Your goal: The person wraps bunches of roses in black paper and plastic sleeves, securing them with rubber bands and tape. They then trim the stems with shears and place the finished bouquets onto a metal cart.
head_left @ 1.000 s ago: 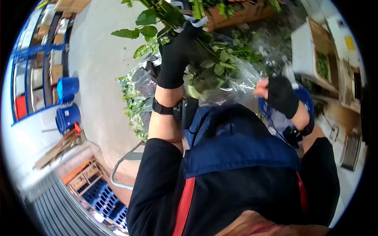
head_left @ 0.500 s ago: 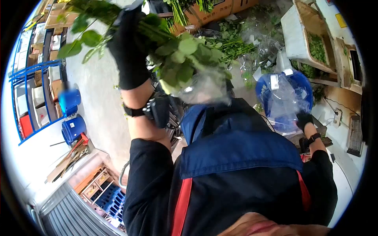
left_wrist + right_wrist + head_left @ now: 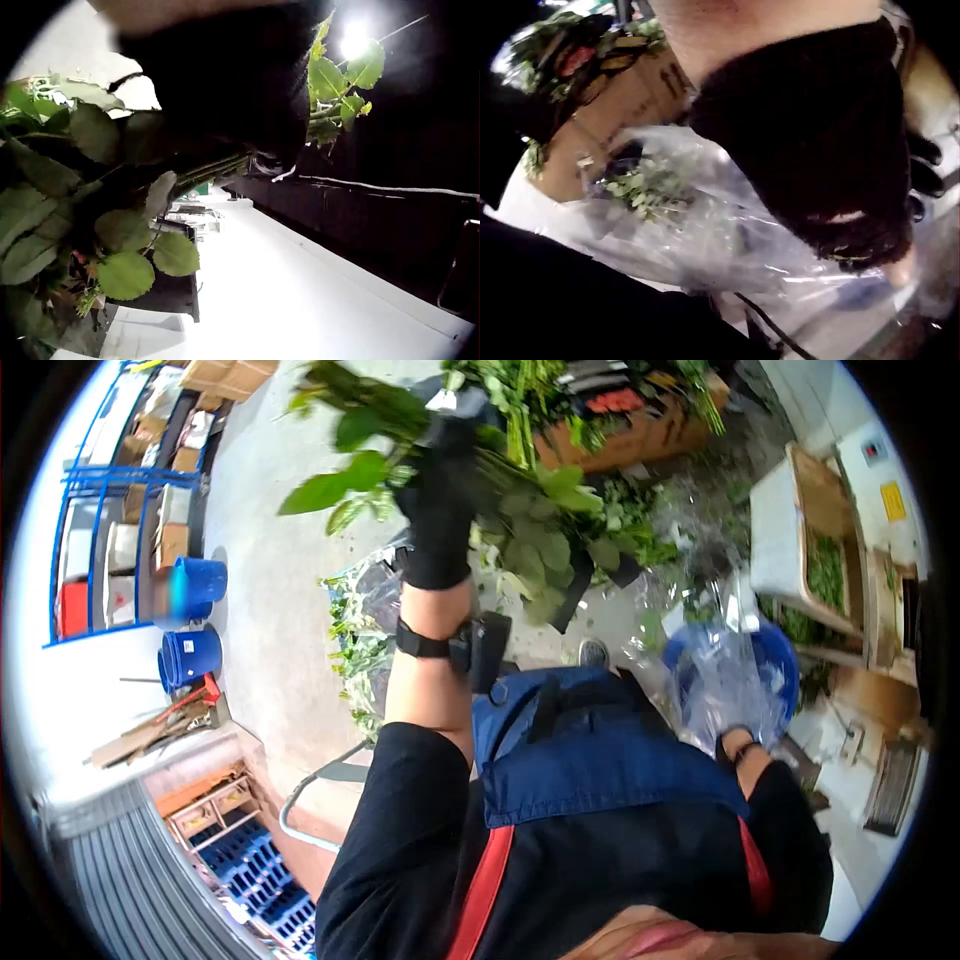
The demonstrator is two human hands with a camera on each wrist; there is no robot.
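My left hand (image 3: 440, 500), in a black fingerless glove, grips a bunch of leafy stems (image 3: 535, 555) around the middle. Its serrated green leaves (image 3: 125, 274) spread out to one side in the left wrist view, with the stems gathered under the glove. My right hand (image 3: 817, 150), gloved the same way, is low on the right beside a blue bucket (image 3: 791, 670). Clear plastic wrap (image 3: 735, 675) runs from this hand over the bucket, and the hand holds its edge; most of the fingers are hidden behind the glove.
A cardboard box (image 3: 640, 440) topped with greenery stands ahead, with loose leaves and plastic scraps on the floor beside it. A white bin (image 3: 785, 550) of leaves is at right. Wrapped bunches (image 3: 355, 650) lie left. Blue shelving (image 3: 105, 550) and buckets (image 3: 190, 657) stand farther left.
My right hand has gone from beside the bunch down to the blue bucket, with plastic wrap trailing. The left hand swung left with the bunch and came back; clear plastic no longer shows around the leaves.
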